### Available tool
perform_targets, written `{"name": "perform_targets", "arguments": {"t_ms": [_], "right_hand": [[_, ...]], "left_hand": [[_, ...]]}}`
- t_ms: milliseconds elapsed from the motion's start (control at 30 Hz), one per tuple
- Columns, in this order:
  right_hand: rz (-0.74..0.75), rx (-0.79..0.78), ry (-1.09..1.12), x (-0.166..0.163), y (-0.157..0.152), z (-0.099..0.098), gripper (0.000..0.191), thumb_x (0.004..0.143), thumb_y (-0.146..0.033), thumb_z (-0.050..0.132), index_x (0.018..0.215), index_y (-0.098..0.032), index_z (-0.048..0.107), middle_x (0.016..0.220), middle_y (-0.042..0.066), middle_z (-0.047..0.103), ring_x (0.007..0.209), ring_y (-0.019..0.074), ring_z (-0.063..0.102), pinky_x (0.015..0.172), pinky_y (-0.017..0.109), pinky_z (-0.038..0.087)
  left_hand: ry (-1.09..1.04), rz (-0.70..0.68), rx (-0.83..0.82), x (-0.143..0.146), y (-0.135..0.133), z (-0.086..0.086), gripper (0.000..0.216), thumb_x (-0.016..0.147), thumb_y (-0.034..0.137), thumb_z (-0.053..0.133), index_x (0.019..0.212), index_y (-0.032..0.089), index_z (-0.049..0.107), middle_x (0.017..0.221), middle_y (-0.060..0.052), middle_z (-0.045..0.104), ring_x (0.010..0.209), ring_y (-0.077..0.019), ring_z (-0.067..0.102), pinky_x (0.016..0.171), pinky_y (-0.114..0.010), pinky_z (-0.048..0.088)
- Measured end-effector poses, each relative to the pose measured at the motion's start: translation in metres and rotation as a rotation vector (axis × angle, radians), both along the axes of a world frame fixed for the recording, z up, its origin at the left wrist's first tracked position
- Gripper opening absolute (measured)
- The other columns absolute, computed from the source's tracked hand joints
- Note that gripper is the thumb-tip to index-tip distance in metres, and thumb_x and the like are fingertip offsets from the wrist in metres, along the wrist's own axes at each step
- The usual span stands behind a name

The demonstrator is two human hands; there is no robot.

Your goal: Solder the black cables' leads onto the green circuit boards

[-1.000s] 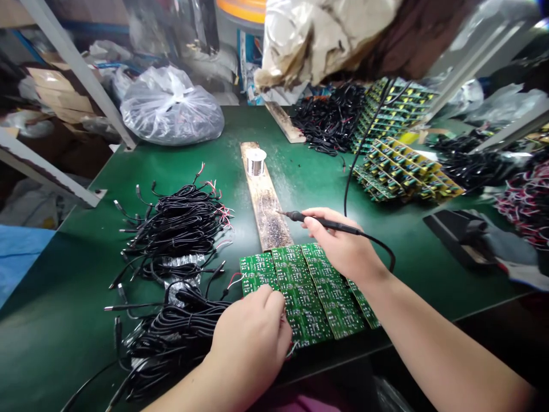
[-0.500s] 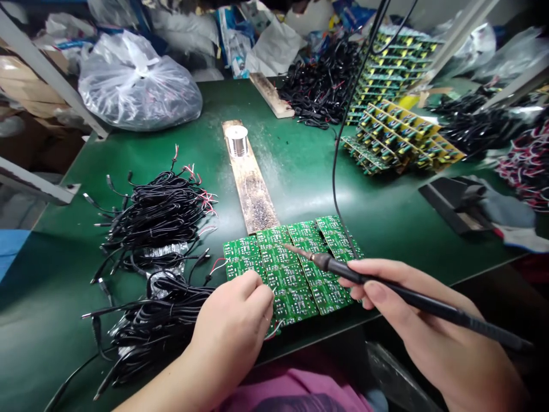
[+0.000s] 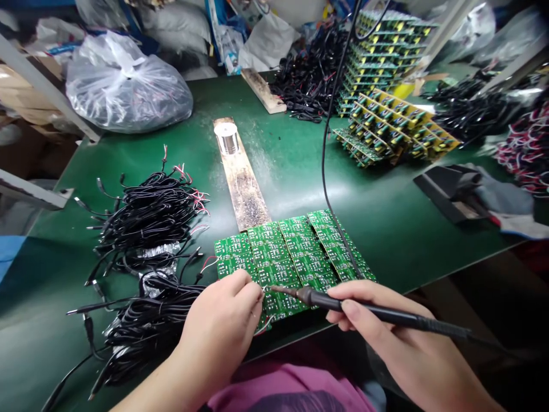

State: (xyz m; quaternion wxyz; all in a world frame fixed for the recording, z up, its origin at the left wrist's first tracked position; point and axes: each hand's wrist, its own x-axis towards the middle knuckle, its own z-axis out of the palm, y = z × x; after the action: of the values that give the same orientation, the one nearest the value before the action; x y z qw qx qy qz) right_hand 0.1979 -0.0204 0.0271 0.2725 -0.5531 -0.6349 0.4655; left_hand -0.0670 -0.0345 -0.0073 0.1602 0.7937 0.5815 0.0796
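Note:
My right hand [image 3: 398,343] grips a black soldering iron [image 3: 377,312] like a pen, its tip touching the near edge of a row of green circuit boards [image 3: 295,257] on the green table [image 3: 386,223]. My left hand [image 3: 221,326] is closed in a pinch right beside the tip, holding a thin red and white wire against the leftmost board. The iron's black cord [image 3: 328,149] runs up across the boards and away.
Piles of black cables [image 3: 150,217] lie at the left, one bundle [image 3: 141,332] near my left wrist. A scorched wooden strip [image 3: 242,177] carries a solder spool [image 3: 226,137]. Stacked boards [image 3: 390,129] sit at the right, a clear plastic bag [image 3: 124,91] far left.
The soldering iron came back from the wooden strip toward me and its tip now meets the board by my left fingers. The view tilted down a little.

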Motion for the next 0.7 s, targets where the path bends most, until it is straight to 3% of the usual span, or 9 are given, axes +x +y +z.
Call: {"name": "perform_targets", "arguments": {"t_ms": [200, 367, 533, 700], "right_hand": [[-0.003, 0.002, -0.027, 0.0, -0.001, -0.001, 0.015, 0.1, -0.04, 0.059, 0.107, -0.034, 0.071, 0.092, -0.003, 0.079, 0.082, 0.0148, 0.079, 0.075, 0.021, 0.065], [0.046, 0.095, -0.083, 0.001, -0.003, 0.001, 0.014, 0.1, -0.037, 0.058, 0.109, -0.036, 0.069, 0.091, -0.006, 0.079, 0.08, 0.0127, 0.078, 0.074, 0.018, 0.063], [0.108, 0.282, -0.263, 0.001, -0.011, 0.003, 0.02, 0.097, -0.036, 0.062, 0.116, -0.041, 0.066, 0.105, -0.008, 0.077, 0.091, 0.0133, 0.076, 0.089, 0.022, 0.061], [0.043, 0.327, -0.283, 0.007, -0.017, -0.001, 0.024, 0.097, -0.037, 0.063, 0.12, -0.044, 0.065, 0.104, -0.01, 0.078, 0.09, 0.0127, 0.076, 0.095, 0.021, 0.059]], "left_hand": [[-0.016, 0.004, 0.001, 0.001, 0.0, -0.001, 0.027, 0.104, 0.026, 0.042, 0.092, 0.022, 0.066, 0.088, -0.003, 0.056, 0.077, -0.0197, 0.055, 0.07, -0.036, 0.044], [-0.012, 0.003, 0.031, 0.0, 0.0, -0.003, 0.027, 0.104, 0.025, 0.043, 0.088, 0.022, 0.064, 0.086, -0.003, 0.056, 0.075, -0.0197, 0.054, 0.068, -0.036, 0.043], [-0.016, -0.003, 0.031, 0.0, 0.0, -0.003, 0.025, 0.103, 0.025, 0.045, 0.089, 0.022, 0.065, 0.086, -0.003, 0.056, 0.075, -0.0203, 0.055, 0.068, -0.037, 0.044], [-0.014, -0.002, 0.032, 0.0, 0.0, -0.004, 0.024, 0.103, 0.023, 0.045, 0.088, 0.022, 0.064, 0.086, -0.003, 0.056, 0.076, -0.0201, 0.055, 0.069, -0.037, 0.044]]}}
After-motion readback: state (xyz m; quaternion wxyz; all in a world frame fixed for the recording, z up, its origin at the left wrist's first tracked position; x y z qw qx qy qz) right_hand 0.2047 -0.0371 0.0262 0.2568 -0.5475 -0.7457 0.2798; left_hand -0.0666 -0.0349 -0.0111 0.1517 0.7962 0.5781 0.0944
